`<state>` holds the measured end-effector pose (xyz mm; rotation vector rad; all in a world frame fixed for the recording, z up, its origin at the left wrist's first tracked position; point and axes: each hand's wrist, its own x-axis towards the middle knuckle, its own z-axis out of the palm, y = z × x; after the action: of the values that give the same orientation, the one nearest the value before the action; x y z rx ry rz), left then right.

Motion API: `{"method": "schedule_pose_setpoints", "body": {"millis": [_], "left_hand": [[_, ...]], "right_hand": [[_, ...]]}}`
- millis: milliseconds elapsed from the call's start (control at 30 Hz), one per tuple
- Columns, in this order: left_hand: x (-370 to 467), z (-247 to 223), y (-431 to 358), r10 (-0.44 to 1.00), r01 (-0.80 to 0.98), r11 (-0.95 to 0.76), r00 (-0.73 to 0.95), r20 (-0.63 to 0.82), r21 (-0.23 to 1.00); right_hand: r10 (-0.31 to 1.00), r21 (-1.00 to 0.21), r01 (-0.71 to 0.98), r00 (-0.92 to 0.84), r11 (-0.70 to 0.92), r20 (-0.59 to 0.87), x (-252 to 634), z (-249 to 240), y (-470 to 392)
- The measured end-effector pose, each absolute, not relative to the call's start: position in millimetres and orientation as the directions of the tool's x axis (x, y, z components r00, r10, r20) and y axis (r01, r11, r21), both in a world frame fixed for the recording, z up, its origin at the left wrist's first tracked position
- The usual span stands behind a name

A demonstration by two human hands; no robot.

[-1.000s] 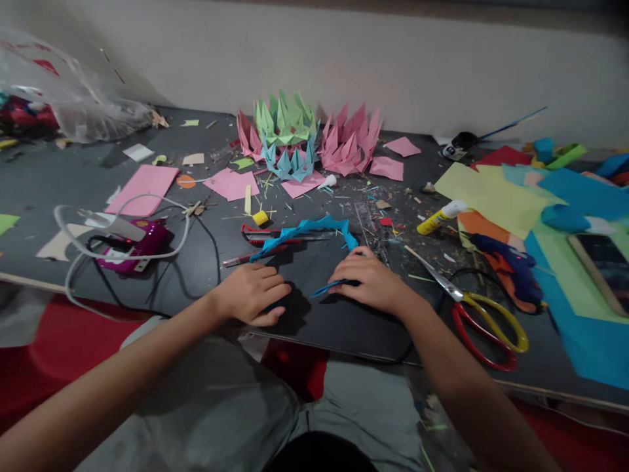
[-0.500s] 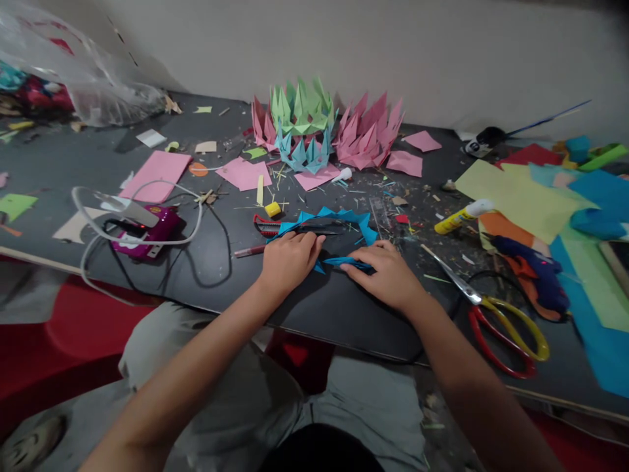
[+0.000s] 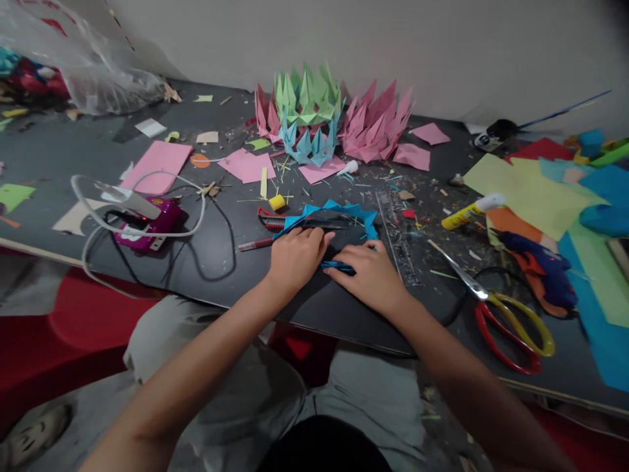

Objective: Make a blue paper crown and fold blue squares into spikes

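A blue folded-paper chain with pointed tips curves in an arc on the dark table. My left hand closes over its left end, fingers bent and covering that part. At the other end, my right hand grips the folded blue paper, with a flat bit showing under its thumb and fingers. The two hands are close together, and the paper between them is partly hidden. Behind the left hand lie a red box cutter and a dark red pen. A clear ruler rests just right of my right hand.
Pointed paper crowns, green, light blue and pink, stand at the back. To the right are scissors, a glue stick, a blue glue gun and coloured paper. A purple power adapter with cables sits left.
My right hand has moved left toward my left hand, bringing its end of the blue paper closer. The ruler is now more exposed. The view has shifted slightly.
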<state>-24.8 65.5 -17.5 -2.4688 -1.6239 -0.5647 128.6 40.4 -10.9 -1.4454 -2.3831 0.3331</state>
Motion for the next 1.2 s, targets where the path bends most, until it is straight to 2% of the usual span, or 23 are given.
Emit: {"method": "schedule_pose_setpoints", "body": {"millis": [133, 233, 333, 433, 500, 633, 867, 1200], "left_hand": [[-29.1, -10.8, 65.9, 0.852, 0.863, -0.478, 0.412, 0.323, 0.160], [-38.7, 0.4, 67.5, 0.805, 0.744, -0.593, 0.552, 0.216, 0.309], [-50.4, 12.2, 71.7, 0.748, 0.653, -0.613, 0.660, 0.061, 0.445], [-57.2, 18.7, 76.7, 0.733, 0.673, -0.578, 0.676, -0.068, 0.461], [-58.1, 19.6, 78.8, 0.730, 0.688, -0.573, 0.675, -0.105, 0.444], [-57.2, 18.5, 79.7, 0.705, 0.653, -0.598, 0.705, -0.084, 0.464], [-58.7, 16.2, 80.1, 0.699, 0.619, -0.604, 0.714, -0.041, 0.501], [-57.5, 14.5, 85.4, 0.766, 0.598, -0.512, 0.643, 0.014, 0.617]], "right_hand": [[0.892, -0.334, 0.827, -0.411, 0.452, 0.190, 128.8, -13.9, 40.8], [0.883, -0.329, 0.819, -0.427, 0.469, 0.197, 131.6, -16.0, 42.6], [0.879, -0.353, 0.806, -0.447, 0.476, 0.164, 134.3, -16.2, 45.2], [0.868, -0.380, 0.787, -0.484, 0.487, 0.111, 137.3, -13.9, 47.8], [0.860, -0.403, 0.774, -0.505, 0.488, 0.071, 139.5, -11.0, 48.9], [0.858, -0.461, 0.754, -0.513, 0.468, 0.031, 142.9, -5.3, 49.8], [0.855, -0.458, 0.747, -0.516, 0.481, 0.056, 144.9, -7.8, 52.9], [0.882, -0.509, 0.740, -0.463, 0.440, 0.089, 145.7, -4.4, 53.1]]}}
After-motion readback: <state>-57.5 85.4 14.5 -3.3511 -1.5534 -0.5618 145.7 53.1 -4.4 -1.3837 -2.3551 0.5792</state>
